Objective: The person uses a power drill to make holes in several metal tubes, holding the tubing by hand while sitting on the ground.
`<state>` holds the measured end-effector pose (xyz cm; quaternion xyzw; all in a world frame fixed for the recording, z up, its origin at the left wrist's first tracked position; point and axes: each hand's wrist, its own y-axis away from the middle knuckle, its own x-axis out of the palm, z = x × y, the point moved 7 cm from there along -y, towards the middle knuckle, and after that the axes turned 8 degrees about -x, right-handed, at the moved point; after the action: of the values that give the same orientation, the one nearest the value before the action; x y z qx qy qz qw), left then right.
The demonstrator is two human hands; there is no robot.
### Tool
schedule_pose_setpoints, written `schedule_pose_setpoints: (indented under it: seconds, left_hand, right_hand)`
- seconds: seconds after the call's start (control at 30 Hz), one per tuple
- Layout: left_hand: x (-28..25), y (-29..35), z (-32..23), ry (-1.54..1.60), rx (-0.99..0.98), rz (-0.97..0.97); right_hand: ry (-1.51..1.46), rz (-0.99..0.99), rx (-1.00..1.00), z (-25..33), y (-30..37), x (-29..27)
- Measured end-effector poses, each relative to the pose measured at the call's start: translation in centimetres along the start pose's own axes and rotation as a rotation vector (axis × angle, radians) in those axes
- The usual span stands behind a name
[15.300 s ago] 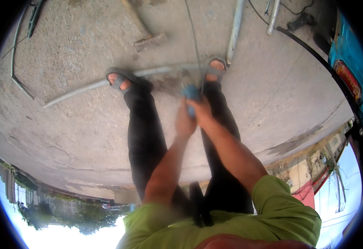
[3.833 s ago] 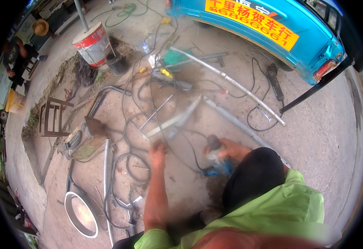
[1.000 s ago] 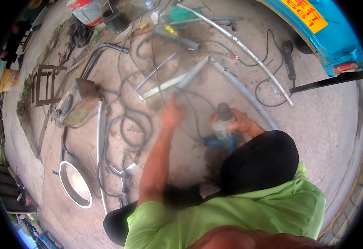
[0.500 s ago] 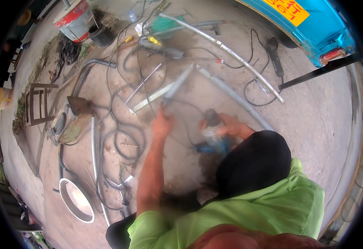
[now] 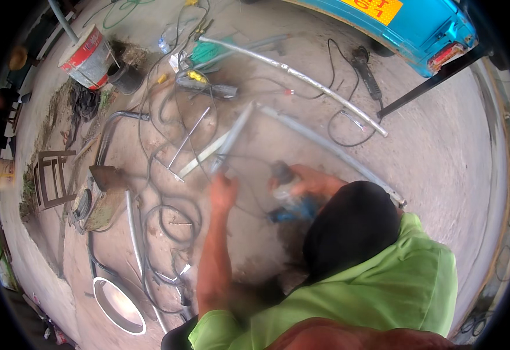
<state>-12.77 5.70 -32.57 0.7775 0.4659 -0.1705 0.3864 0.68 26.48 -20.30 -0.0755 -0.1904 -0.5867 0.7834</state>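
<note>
Pole (image 5: 62, 21) in red-banded bucket (image 5: 87, 65)

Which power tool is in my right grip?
The blue-and-grey tool, in your right grip; the black tool lies unheld near the blue vehicle.

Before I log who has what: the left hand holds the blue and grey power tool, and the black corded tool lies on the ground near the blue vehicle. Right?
Only the hand is wrong: the head view shows the right hand holding the blue and grey power tool. The black corded tool does lie on the ground near the blue vehicle.
</note>
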Motion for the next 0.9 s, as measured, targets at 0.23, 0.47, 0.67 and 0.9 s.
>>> schedule_pose_setpoints:
  seconds: [0.23,0.47,0.67,0.9]
  left_hand:
    - [6.6,-2.6,6.7,0.117,0.166,0.092]
    - [8.2,-2.0,5.5,0.129,0.288,0.155]
    - [5.6,0.9,1.1,0.279,-0.011,0.276]
    - [4.4,1.4,0.9,0.178,0.085,0.133]
  right_hand:
    - [-0.051,0.036,0.037,-1.5,-0.2,-0.4]
    - [-0.054,0.039,0.001,-1.7,0.4,-0.9]
    - [-0.070,0.033,0.029,-1.9,0.3,-1.0]
    - [-0.046,0.012,0.036,-1.5,-0.3,0.0]
